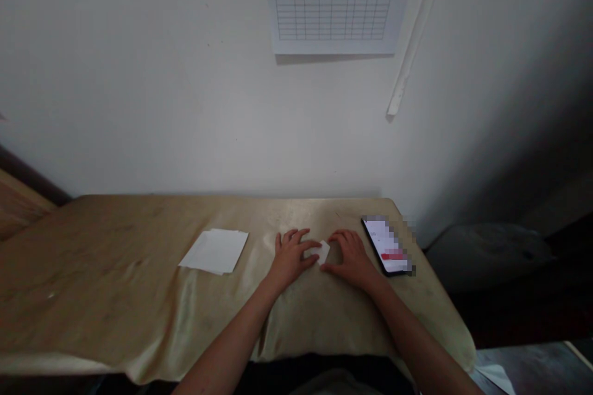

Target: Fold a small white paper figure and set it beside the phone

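A small piece of folded white paper (324, 252) lies between my two hands at the middle of the table. My left hand (291, 255) has its thumb and index finger on the paper's left side, its other fingers spread over the cloth. On the right side, my right hand (352, 257) holds the paper's edges between thumb and curled fingers. Further left rests a loose stack of white paper sheets (215, 251), their edges slightly out of line.
A satin-like gold cloth (115, 271) covers the table, wrinkled at the front. A lit phone (386, 247) lies near the right edge. Behind stands a white wall with a printed grid sheet (336, 0) and a white cable strip (412, 43).
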Demonstrator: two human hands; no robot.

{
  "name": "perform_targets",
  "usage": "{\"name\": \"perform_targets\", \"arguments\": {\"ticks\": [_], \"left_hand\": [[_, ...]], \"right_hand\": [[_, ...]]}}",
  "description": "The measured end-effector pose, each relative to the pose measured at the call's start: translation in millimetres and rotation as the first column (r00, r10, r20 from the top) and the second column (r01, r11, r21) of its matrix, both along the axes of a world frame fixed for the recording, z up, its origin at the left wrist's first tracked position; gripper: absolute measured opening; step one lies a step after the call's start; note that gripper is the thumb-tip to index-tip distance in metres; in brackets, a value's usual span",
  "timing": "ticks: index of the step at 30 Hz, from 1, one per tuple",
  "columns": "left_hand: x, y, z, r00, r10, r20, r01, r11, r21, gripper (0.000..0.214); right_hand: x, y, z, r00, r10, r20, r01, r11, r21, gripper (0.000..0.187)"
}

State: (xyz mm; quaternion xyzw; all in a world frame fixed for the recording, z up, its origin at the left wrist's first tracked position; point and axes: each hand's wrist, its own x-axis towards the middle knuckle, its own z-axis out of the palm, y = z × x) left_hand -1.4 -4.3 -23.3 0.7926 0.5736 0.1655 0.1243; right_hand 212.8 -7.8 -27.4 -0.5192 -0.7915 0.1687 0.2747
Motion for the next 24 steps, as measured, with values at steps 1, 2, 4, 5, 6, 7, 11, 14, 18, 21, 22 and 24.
{"name": "perform_targets", "arguments": {"ticks": [1,2,4,5,6,7,11,14,18,21,22,24], "left_hand": [[0.5,-0.7,1.3,1.000,0.002,-0.001,-0.002,1.000,-0.003,0.036],[1.0,-1.4,2.5,1.000,0.005,-0.001,-0.005,1.000,-0.006,0.035],[1.5,-2.6,4.1,1.000,0.015,0.000,-0.015,1.000,-0.006,0.033],[1.6,-3.1,4.5,1.000,0.019,0.001,-0.019,1.000,-0.003,0.032],[1.6,-3.4,4.5,1.000,0.021,0.003,-0.021,1.000,0.002,0.031],[1.4,-3.6,4.3,1.000,0.020,0.005,-0.020,1.000,0.007,0.030],[0.6,-3.1,3.0,1.000,0.009,0.010,-0.009,1.000,0.005,0.030],[0.2,-1.9,2.2,1.000,0.009,0.014,-0.009,1.000,-0.002,0.030],[-0.1,0.0,0.7,1.000,0.010,0.019,-0.010,1.000,-0.012,0.029],[-0.6,1.5,-0.7,1.000,0.007,0.014,-0.007,1.000,-0.019,0.030],[-0.8,1.8,-1.1,1.000,0.004,0.011,-0.004,1.000,-0.020,0.030],[-1.1,2.2,-1.4,1.000,-0.002,0.009,0.002,1.000,-0.017,0.030]], "right_hand": [[0.4,0.5,0.5,1.000,0.000,-0.014,0.000,1.000,-0.002,0.052],[0.9,0.9,1.0,1.000,-0.001,-0.028,0.001,1.000,-0.002,0.045],[1.6,1.6,1.9,0.999,-0.004,-0.044,0.004,1.000,0.001,0.034],[1.8,1.8,2.2,0.999,-0.003,-0.044,0.003,1.000,0.002,0.032],[1.8,1.9,2.2,0.999,-0.003,-0.039,0.003,1.000,0.004,0.031],[1.6,1.7,2.1,1.000,-0.004,-0.030,0.004,1.000,0.007,0.033],[-1.2,0.3,1.5,1.000,-0.020,0.011,0.019,0.999,0.039,0.036],[-4.1,0.2,1.1,0.998,-0.042,0.038,0.039,0.997,0.073,0.029],[-6.7,4.6,-1.8,0.996,-0.074,0.058,0.068,0.993,0.101,0.017],[-7.8,10.1,-5.2,0.992,-0.098,0.074,0.089,0.990,0.113,0.010],[-8.2,11.9,-6.2,0.991,-0.102,0.081,0.093,0.989,0.116,0.009],[-9.0,15.0,-7.7,0.989,-0.116,0.095,0.105,0.987,0.119,0.007]]}}
